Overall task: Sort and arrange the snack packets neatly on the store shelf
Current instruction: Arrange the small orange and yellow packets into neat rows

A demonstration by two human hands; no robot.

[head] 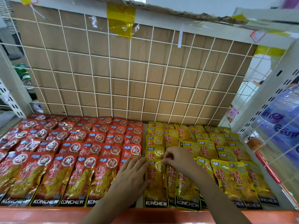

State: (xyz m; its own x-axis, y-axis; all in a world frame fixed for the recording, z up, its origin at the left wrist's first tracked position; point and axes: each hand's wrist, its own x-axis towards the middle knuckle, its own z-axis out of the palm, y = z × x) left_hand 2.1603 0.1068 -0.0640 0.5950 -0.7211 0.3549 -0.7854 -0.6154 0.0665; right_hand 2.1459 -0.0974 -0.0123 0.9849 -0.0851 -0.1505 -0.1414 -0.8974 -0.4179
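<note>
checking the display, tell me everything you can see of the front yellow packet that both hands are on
The front yellow packet is a glossy, film-like pouch, yellow with red characters, a small blue logo at its top left, a pale round emblem and a black bottom band reading KONCHEW. It lies flat and lengthwise at the front of the leftmost yellow column, next to the red packets. The right hand pinches its top edge. The left hand lies flat against its left side.
</note>
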